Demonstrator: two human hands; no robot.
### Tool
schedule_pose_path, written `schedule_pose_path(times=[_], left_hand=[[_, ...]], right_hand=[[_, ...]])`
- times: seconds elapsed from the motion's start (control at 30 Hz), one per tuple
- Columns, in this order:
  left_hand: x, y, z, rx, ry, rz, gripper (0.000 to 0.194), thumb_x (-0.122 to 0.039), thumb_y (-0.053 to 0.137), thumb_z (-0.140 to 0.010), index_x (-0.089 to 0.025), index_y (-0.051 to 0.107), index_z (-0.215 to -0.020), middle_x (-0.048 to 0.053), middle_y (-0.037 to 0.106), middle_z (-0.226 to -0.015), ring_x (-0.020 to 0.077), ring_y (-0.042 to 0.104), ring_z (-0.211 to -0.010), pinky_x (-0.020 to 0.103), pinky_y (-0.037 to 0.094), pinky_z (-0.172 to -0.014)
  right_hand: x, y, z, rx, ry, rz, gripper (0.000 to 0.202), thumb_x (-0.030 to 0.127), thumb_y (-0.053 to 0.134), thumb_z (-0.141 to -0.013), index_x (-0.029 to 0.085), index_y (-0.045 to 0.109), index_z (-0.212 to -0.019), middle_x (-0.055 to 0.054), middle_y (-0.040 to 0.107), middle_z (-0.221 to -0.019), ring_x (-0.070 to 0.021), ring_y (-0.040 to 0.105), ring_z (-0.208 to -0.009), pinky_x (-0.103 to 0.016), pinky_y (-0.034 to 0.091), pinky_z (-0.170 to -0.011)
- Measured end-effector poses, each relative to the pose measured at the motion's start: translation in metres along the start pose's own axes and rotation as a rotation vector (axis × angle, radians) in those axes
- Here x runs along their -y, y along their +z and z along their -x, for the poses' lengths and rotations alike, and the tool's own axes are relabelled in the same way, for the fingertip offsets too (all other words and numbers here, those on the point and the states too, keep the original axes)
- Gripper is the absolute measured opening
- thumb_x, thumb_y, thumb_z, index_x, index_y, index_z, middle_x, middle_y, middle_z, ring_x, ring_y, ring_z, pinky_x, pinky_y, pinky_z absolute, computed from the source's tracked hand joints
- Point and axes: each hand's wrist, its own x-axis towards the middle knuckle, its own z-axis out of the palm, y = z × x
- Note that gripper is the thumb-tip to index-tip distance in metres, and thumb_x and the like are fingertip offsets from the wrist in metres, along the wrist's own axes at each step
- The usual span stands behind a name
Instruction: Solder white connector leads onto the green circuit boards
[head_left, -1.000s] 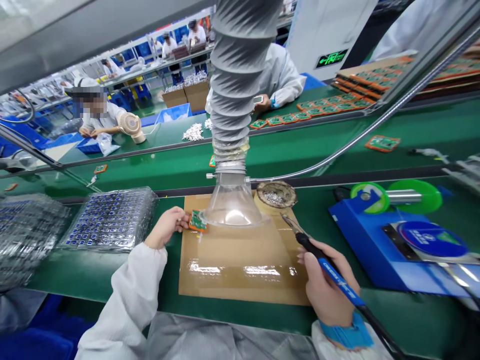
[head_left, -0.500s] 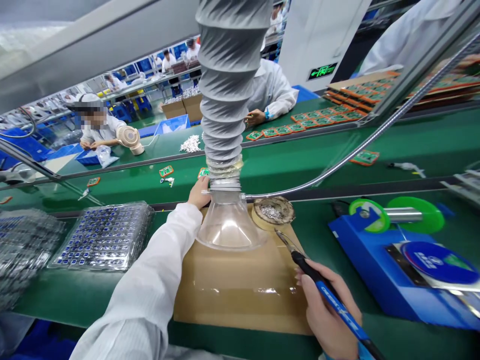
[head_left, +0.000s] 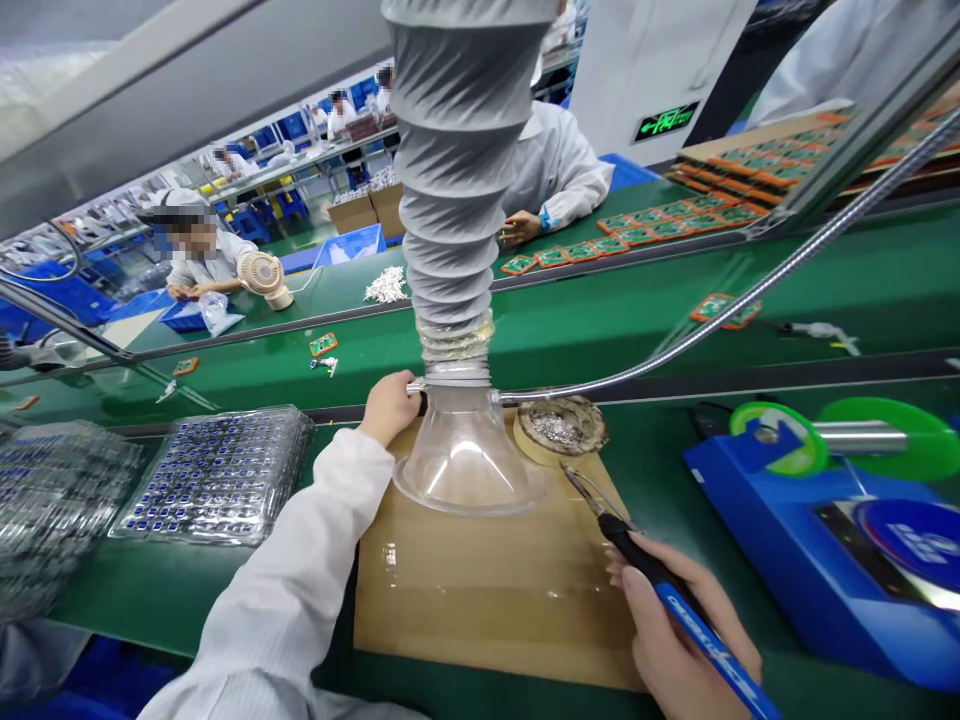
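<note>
My right hand [head_left: 694, 630] is closed around a blue and black soldering iron [head_left: 675, 590]. The iron's metal tip points up and left, just in front of a round tin [head_left: 562, 425] with silvery, crusted contents. My left hand [head_left: 390, 408] is beside the neck of a clear funnel-shaped fume hood [head_left: 469, 460], its fingers curled. The fingertips are partly hidden behind the hood, and what they hold I cannot make out. Under the hood and the tin lies a brown cardboard sheet [head_left: 495, 600] with shiny tape on it.
A grey ribbed duct [head_left: 457, 200] and a metal hose [head_left: 675, 345] hang across the view. To the right stands a blue solder-reel machine [head_left: 795, 560]; to the left, stacked clear trays [head_left: 214, 475]. Beyond, a green belt [head_left: 585, 330] carries orange-edged circuit boards [head_left: 324, 345]. Co-workers sit across.
My left hand has drawn back toward me from the belt, and the circuit board near its fingers no longer shows there. My right hand still holds the iron. The view has shifted slightly.
</note>
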Motion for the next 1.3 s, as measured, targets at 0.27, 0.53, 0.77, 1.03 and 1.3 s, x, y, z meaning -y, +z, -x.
schedule_pose_path(times=[0.27, 0.53, 0.77, 1.03, 1.3], left_hand=[[0.047, -0.005, 0.157, 0.173, 0.338, -0.058, 0.012, -0.013, 0.057, -0.081, -0.019, 0.067, -0.086, 0.007, 0.067, -0.086, 0.0230, 0.059, -0.089, 0.034, 0.048, -0.082], [0.031, 0.001, 0.213, 0.257, 0.589, 0.110, 0.050, -0.001, 0.045, -0.083, -0.022, 0.069, -0.121, 0.007, 0.062, -0.142, 0.0222, 0.054, -0.128, 0.039, 0.044, -0.111], [0.077, -0.059, 0.249, -0.046, 0.313, -0.074, 0.032, -0.008, 0.046, -0.086, -0.022, 0.075, -0.093, 0.007, 0.074, -0.100, 0.0216, 0.063, -0.097, 0.038, 0.050, -0.092], [0.188, -0.172, 0.201, -0.345, -0.412, -0.554, 0.031, -0.018, 0.048, -0.091, -0.018, 0.076, -0.103, 0.014, 0.068, -0.112, 0.0318, 0.061, -0.109, 0.044, 0.047, -0.093], [0.219, -0.195, 0.178, -0.090, -0.363, -0.643, 0.029, -0.024, 0.051, -0.089, -0.018, 0.079, -0.096, 0.014, 0.067, -0.114, 0.0305, 0.060, -0.111, 0.039, 0.047, -0.095]], right_hand=[[-0.004, -0.005, 0.006, 0.030, -0.120, 0.031, 0.027, 0.040, 0.076, -0.085, 0.021, 0.073, -0.105, -0.008, 0.076, -0.094, -0.0234, 0.074, -0.078, -0.033, 0.058, -0.071], [0.019, 0.030, 0.038, 0.357, -0.128, 0.005, 0.034, 0.045, 0.067, -0.093, 0.023, 0.069, -0.120, -0.006, 0.080, -0.095, -0.0258, 0.078, -0.088, -0.037, 0.063, -0.083], [0.010, 0.061, 0.054, 0.675, -0.286, 0.070, 0.041, 0.045, 0.063, -0.095, 0.027, 0.064, -0.132, -0.005, 0.079, -0.112, -0.0255, 0.078, -0.101, -0.033, 0.064, -0.082], [0.022, 0.058, 0.064, 0.682, -0.141, 0.152, 0.048, 0.056, 0.053, -0.096, 0.026, 0.062, -0.132, -0.006, 0.076, -0.121, -0.0310, 0.071, -0.115, -0.045, 0.056, -0.099], [0.011, 0.057, 0.060, 0.697, -0.208, 0.143, 0.045, 0.051, 0.056, -0.096, 0.026, 0.061, -0.134, -0.006, 0.076, -0.120, -0.0291, 0.074, -0.111, -0.042, 0.060, -0.094]])
